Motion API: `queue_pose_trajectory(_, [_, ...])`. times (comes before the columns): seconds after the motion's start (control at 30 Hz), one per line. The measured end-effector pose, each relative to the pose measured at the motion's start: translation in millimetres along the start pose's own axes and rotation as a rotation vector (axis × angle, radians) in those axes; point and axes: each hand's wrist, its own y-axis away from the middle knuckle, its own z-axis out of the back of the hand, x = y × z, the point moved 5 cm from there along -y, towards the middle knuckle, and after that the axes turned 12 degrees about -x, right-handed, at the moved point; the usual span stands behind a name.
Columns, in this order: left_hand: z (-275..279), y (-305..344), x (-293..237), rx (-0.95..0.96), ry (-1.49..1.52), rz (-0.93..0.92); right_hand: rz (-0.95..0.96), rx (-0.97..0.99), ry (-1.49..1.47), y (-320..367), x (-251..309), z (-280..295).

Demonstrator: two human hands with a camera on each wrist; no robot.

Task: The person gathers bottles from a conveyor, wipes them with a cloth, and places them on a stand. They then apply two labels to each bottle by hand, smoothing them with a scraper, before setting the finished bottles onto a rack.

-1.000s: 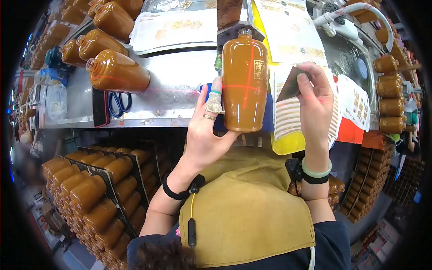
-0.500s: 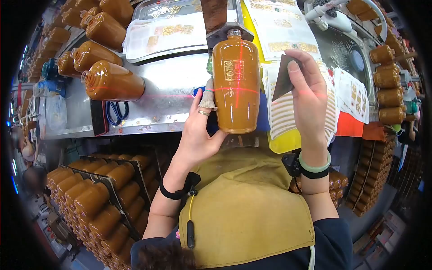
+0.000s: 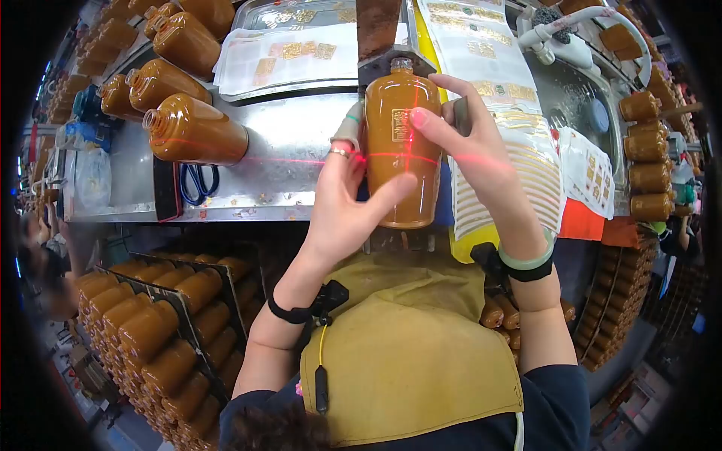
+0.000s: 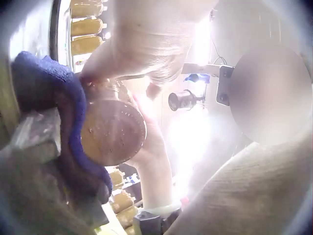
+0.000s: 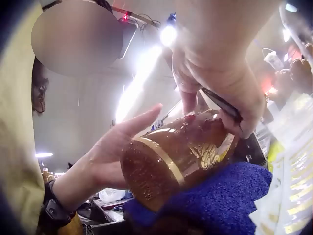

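L hand (image 3: 338, 210): grip wrapped round bottle (image 3: 397, 164), which lies on blue cloth (image 5: 230, 196) on worktop (image 3: 286, 135). R hand (image 3: 485, 161): grip pinches card (image 5: 220, 102), index tip on label (image 3: 399, 124).

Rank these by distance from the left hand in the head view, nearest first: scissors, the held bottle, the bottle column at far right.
1. Held bottle: centre, gripped by the left hand.
2. Scissors: to the left, on the steel bench.
3. Bottle column: far right edge.

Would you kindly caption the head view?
Left hand grips an amber bottle under laser lines; right hand, pinching a card, touches it.
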Motion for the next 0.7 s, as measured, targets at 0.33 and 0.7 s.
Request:
queue_pose_trajectory(0.33, [-11.4, -9.7, 8.7, -0.093, 0.065, 0.064, -0.013, -0.016, -0.046, 1.0, -0.8, -7.1])
queue_pose_trajectory(0.7, [-10.1, -7.8, 9.0, -0.105, 0.021, 0.045, -0.003, -0.011, 0.002, 0.0, -1.3, -6.2])
